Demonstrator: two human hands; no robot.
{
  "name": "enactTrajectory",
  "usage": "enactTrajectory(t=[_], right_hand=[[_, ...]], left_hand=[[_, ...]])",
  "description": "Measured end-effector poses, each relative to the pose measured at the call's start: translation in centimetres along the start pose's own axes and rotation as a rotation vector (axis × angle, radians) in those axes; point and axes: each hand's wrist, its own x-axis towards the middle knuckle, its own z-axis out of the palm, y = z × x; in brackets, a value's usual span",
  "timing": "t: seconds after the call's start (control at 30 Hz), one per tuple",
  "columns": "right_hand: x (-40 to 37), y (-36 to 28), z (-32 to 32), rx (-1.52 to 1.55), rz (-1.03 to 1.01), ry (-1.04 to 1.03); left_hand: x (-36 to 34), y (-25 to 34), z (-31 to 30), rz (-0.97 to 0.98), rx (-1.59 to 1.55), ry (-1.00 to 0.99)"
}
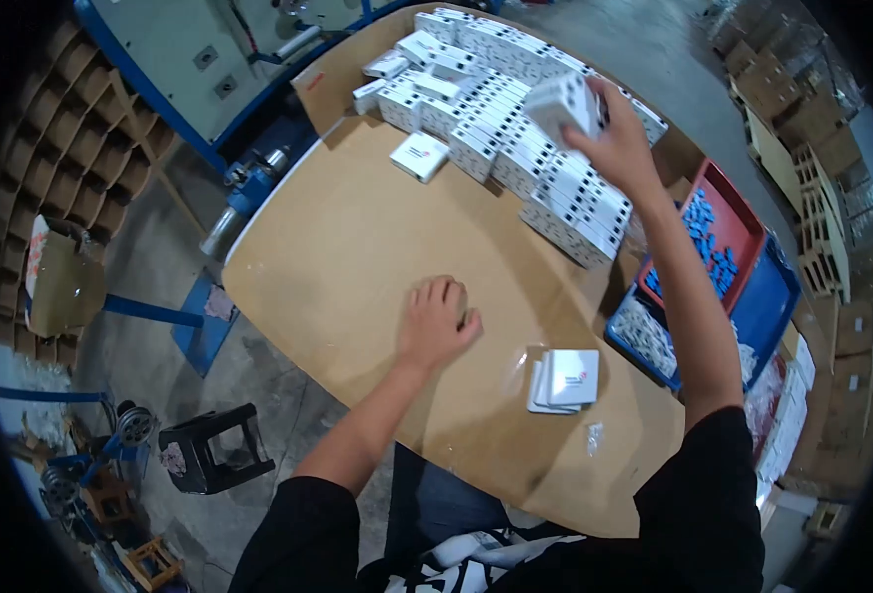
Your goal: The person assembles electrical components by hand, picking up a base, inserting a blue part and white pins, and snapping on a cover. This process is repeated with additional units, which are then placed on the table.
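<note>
R hand (616, 146) clamped on white box (563, 104) above box stack (515, 148); L hand (438, 321) half-curled, empty, on desk (357, 237), well short of stack.

The table (357, 247) lies in front of the person, with rows of boxes (515, 138) stacked along its far side. A loose box (419, 156) lies just before the rows, towards their left end. The right hand (616, 148) holds a lifted box (565, 104) above the rows. The left hand (436, 321) rests on the table's middle, and a small pile of packets (565, 381) lies to its right. Trays (743, 212) stand right of the table, a stool (214, 450) on the floor to its left, a machine (189, 49) behind it
</note>
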Motion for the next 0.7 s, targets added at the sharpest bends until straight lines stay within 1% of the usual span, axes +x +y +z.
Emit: enactTrajectory(t=[0.07,0.1,0.13,0.17,0.2,0.23,0.27,0.3,0.33,0.4,0.43,0.5,0.53,0.6,0.63,0.7], right_hand=[[-7.5,-3.9,-3.3,0.112,-0.013,-0.044],[-11.8,-6.8,-4.5,0.148,0.087,-0.088],[-16.3,-8.1,-4.5,0.178,0.106,-0.128],[-19.8,-11.0,-4.7,0.246,0.159,-0.208],[-23.7,-13.3,-4.2,0.389,0.302,-0.309],[-25.6,-16.2,-3.7,0.392,0.264,-0.321],[-28.2,-17.2,-2.1,0.307,0.176,-0.313],[-29.5,-18.2,-1.3,0.201,0.100,-0.362],[-30.9,-19.0,-0.2,0.152,0.144,-0.403],[-33.0,-18.3,2.6,-0.116,-0.008,-0.295],[-33.6,-18.0,3.6,-0.114,-0.005,-0.295],[-34.2,-18.1,4.6,-0.364,-0.076,-0.245],[-34.9,-18.4,4.6,-0.357,-0.070,-0.247],[-34.5,-19.0,3.6,-0.286,-0.047,-0.333],[-34.3,-19.3,3.2,-0.285,-0.060,-0.326],[-34.1,-20.3,2.2,-0.268,-0.020,-0.422]], left_hand=[[-0.3,-0.1,-0.2,0.008,0.004,0.016],[-0.6,-0.2,0.0,-0.002,0.011,0.001],[-0.3,-0.1,0.1,-0.008,0.019,-0.006],[-0.4,0.2,-0.4,0.000,0.024,0.010],[-0.2,0.1,-0.3,0.016,0.011,0.022],[-0.4,0.0,-0.1,0.016,0.053,0.015],[-0.4,0.1,0.2,0.014,0.094,0.014],[-0.1,0.4,0.3,0.025,0.083,0.031],[-0.2,0.4,0.3,0.031,0.073,0.046],[-0.7,0.5,0.0,0.039,0.061,0.060],[-0.8,0.7,-0.2,0.057,0.057,0.089],[-0.7,0.7,0.0,0.057,0.062,0.086],[-1.0,0.5,0.1,0.056,0.067,0.089],[-1.2,0.3,0.4,0.059,0.068,0.095],[-0.9,0.3,0.5,0.064,0.065,0.106],[-0.9,0.3,0.3,0.057,0.078,0.095]])
